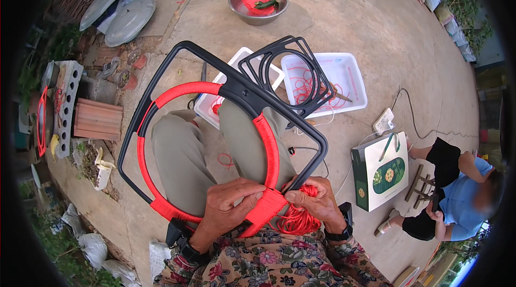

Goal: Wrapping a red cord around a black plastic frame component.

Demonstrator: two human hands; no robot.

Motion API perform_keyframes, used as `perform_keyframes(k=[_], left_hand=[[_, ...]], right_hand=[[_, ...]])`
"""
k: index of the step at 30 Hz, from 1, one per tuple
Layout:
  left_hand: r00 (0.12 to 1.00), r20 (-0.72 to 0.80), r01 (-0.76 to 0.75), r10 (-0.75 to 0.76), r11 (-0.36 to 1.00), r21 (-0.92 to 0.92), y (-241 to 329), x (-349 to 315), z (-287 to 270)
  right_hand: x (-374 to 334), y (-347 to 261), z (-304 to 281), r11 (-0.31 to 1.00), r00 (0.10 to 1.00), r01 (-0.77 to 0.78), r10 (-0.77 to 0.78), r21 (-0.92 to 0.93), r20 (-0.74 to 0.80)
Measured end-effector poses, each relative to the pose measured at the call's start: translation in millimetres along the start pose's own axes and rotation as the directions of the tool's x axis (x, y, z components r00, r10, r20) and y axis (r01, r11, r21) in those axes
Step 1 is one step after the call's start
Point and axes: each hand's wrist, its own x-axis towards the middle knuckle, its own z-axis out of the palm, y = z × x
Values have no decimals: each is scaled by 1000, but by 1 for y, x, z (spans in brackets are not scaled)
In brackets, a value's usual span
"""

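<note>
A black frame [180,56], squarish with a round ring inside, lies tilted across my lap. Red cord [271,152] is wound tightly round much of the ring, leaving a black stretch bare at the top. At the near side, a wide red-wrapped band [267,205] joins ring and frame. My left hand [228,206] is closed on this band, thumb and forefinger pinched at its upper edge. My right hand [317,205] is closed round a loose bundle of red cord [298,221], its thumb beside the band. Some fingers of both hands are hidden.
Ahead are two white trays [352,101], one with tangled red cord, and more black frames [269,53] resting across them. A steel bowl [244,13] stands beyond. To the right are a gift bag [379,174], a power strip [383,121] and a seated person [465,195].
</note>
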Motion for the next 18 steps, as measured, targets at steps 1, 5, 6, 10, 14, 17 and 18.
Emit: perform_keyframes(k=[1, 5, 6, 10, 14, 17, 18], left_hand=[[1000, -8, -15, 15, 1000, 12, 0, 0, 0], [999, -14, -42, 42, 998, 41, 3, 0, 1], [998, -37, -39, 41, 998, 50, 4, 1, 3], [997, -45, -53, 57, 995, 81, 6, 4, 5], [998, -32, -48, 51, 996, 76, 6, 7, 5], [998, -41, -54, 56, 997, 54, 4, 7, 5], [999, -15, -39, 39, 998, 52, 4, 7, 4]], right_hand=[[0, 0, 0, 1000, 1000, -2, 2, 9, 2], [0, -2, 1, 1000, 1000, -4, 4, 18, 1], [0, -1, 0, 1000, 1000, -4, 4, 19, -1], [0, 2, 0, 1000, 1000, -15, 15, 4, -11], [0, 1, 0, 1000, 999, -29, 29, 7, -14], [0, 2, -1, 999, 999, -37, 37, -5, -22], [0, 2, -1, 999, 999, -37, 37, -5, -23]])
